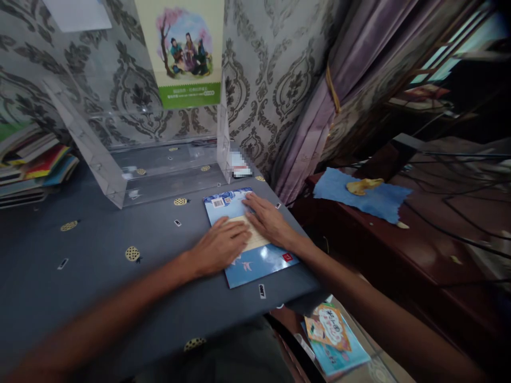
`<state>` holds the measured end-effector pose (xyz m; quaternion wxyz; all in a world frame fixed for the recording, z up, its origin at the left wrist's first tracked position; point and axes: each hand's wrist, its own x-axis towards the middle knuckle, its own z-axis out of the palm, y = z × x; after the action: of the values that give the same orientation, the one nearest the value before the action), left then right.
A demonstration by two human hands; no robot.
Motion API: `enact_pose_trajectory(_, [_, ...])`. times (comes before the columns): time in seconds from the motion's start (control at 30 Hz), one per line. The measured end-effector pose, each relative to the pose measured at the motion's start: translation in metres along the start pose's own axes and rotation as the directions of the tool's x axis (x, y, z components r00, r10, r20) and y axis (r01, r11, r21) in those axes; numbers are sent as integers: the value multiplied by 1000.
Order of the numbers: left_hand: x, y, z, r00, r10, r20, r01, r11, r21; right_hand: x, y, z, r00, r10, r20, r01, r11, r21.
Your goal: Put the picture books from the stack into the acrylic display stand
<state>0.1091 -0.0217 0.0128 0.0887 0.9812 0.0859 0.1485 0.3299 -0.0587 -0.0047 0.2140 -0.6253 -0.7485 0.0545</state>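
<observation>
Left hand [223, 244] and right hand [270, 219] flat on booklet [256, 244], 9 and 2 o'clock, gripping nothing. Even palm pressure should stop it skidding on worktop [96, 229].

both hands [225, 244] rest flat on a blue book [255, 268]

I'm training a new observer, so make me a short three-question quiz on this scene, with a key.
1. Multiple choice: how do the left hand and right hand rest on the glossy blue rectangular book with a cream band? (a) palms up (b) palms down (c) as closed fists
2. True or false: the purple fabric curtain is gathered by a golden band.
3. Fill in: an irregular yellow object lies on a thin, flat sheet coloured ____.

Key: 1. b; 2. true; 3. blue.
</observation>
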Motion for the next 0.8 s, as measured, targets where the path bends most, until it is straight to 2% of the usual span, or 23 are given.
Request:
enact_pose_trajectory(0.07, [-13, -19, -8, 998, -55, 22, 54, 998, 38, -11, 0, -4, 1000, 3, 5, -3, 1000, 11])
enact_pose_trajectory(0.17, [-30, -40, -23, 995, -45, 90, 38, 996, 85, -25, -2, -7, 1000, 20, 10, -20, 1000, 5])
enact_pose_trajectory(0.27, [-38, -47, -40, 977, 52, 208, -80, 988, 131, -32, -3, -5, 999, 38, 6, -38, 999, -13])
enact_pose_trajectory(0.4, [-29, -37, -58, 928, 180, 326, -277, 919, 279, -36, 1, -1, 1000, 16, -18, -16, 1000, -21])
enact_pose_trajectory(0.53, [-12, -24, -65, 906, 281, 315, -394, 833, 389, -41, 1, 3, 999, -9, -51, 7, 1000, -28])
enact_pose_trajectory(0.67, [-4, -19, -63, 857, 399, 325, -510, 743, 434, -51, -5, 7, 997, -17, -72, 14, 998, -54])
enact_pose_trajectory(0.8, [-14, -24, -60, 857, 453, 246, -515, 732, 446, -66, -11, 6, 997, -15, -71, 10, 998, -64])
